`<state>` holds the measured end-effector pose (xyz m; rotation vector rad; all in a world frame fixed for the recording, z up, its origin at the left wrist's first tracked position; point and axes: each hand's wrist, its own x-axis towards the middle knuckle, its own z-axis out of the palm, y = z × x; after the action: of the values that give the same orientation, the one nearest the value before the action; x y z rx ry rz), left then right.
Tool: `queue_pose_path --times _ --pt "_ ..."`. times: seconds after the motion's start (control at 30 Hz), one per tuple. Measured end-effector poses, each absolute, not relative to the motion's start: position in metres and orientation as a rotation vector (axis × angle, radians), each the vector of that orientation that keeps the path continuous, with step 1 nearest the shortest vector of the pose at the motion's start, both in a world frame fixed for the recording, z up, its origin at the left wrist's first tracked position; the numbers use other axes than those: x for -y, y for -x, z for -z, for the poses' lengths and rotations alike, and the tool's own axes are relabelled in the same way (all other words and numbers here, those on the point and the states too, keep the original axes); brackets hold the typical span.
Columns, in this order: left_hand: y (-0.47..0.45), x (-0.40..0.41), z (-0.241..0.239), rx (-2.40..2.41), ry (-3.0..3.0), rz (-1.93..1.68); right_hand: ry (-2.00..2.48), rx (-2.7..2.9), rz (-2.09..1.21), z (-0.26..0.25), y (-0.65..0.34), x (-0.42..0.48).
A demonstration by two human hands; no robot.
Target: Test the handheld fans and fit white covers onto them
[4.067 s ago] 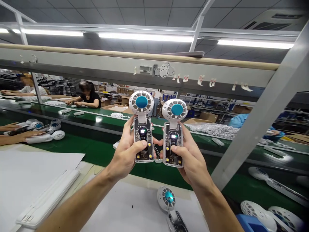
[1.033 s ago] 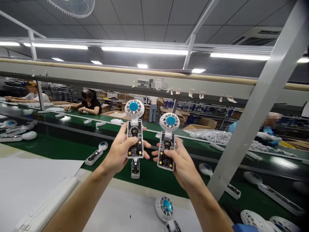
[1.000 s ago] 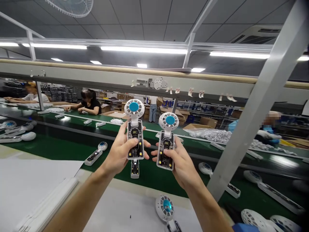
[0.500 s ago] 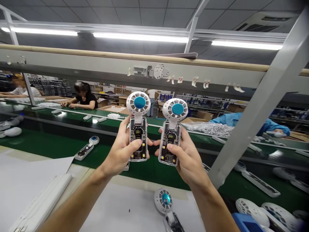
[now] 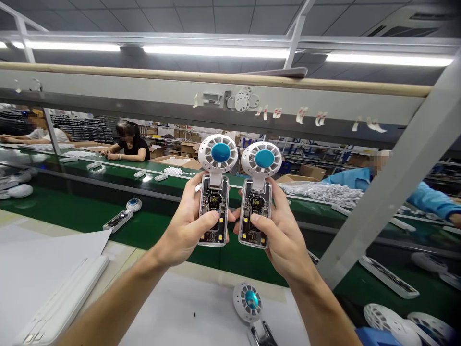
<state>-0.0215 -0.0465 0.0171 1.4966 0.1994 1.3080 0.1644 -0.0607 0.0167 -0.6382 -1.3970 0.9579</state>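
Two small handheld fans are held up side by side, upright, each with a white slotted head, a blue centre and a clear handle showing a circuit board. My left hand [image 5: 190, 223] is closed around the handle of the left fan [image 5: 218, 154], its thumb pressed on the board's front. Around the right fan [image 5: 261, 158] my right hand [image 5: 279, 226] is closed in the same way, thumb on the board. Small digits glow on both boards. Below them, another fan [image 5: 248, 302] with a shiny blue centre lies on the white worktop [image 5: 173, 307].
A green conveyor belt [image 5: 158, 228] runs across, carrying a fan [image 5: 118, 220] at left and more at right. A slanted metal post [image 5: 382, 178] stands at right. White strips [image 5: 68, 298] lie front left. Across the belt sit a person in black [image 5: 131, 146] and one in blue [image 5: 349, 179].
The two fans have come closer together, the left one shifting right. The view has turned slightly. The person in blue has leaned and stretched an arm to the right.
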Motion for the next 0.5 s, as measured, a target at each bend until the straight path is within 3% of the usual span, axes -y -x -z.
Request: queue_pose_path --times 0.5 --pt "0.0235 0.0437 -0.0212 -0.297 -1.417 -1.296 0.648 1.346 -1.061 -0.0158 -0.1661 0.0551"
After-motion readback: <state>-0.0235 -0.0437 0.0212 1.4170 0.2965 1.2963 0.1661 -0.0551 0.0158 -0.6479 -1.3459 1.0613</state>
